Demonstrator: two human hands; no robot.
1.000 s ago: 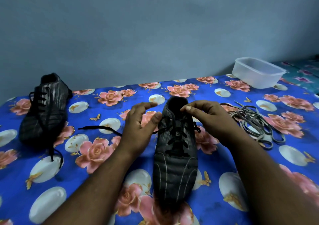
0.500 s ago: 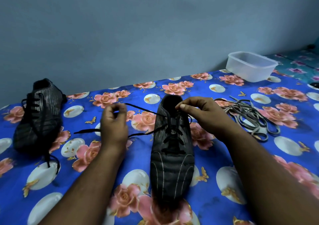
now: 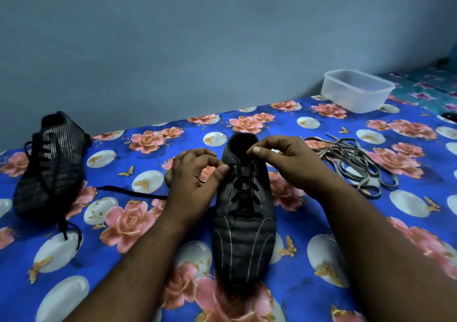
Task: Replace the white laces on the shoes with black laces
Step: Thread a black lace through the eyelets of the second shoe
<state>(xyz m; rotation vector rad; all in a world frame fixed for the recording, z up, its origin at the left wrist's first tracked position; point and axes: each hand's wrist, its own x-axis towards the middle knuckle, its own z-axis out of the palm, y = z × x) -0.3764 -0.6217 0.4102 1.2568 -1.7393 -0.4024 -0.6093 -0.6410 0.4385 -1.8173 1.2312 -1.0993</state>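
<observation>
A dark striped shoe [image 3: 243, 237] lies in the middle of the bed, toe toward me, with a black lace [image 3: 243, 198] threaded through its eyelets. My left hand [image 3: 195, 175] sits at the shoe's left upper edge, thumb and fingers pinching the lace; a loose black end [image 3: 128, 191] trails left from it. My right hand [image 3: 286, 159] hovers over the shoe's collar, thumb and forefinger pinched near the top eyelets; what they pinch is hidden. A second dark shoe [image 3: 50, 166] with black laces lies at the far left. The removed pale laces [image 3: 351, 163] lie in a heap at the right.
A blue floral sheet [image 3: 346, 272] covers the bed. An empty clear plastic tub [image 3: 357, 90] stands at the back right near the grey wall [image 3: 197, 37]. A small dark object [image 3: 448, 117] lies at the right edge.
My left hand, which had pulled the lace out to the left, has come back right to the shoe's upper edge. My right hand stays at the collar.
</observation>
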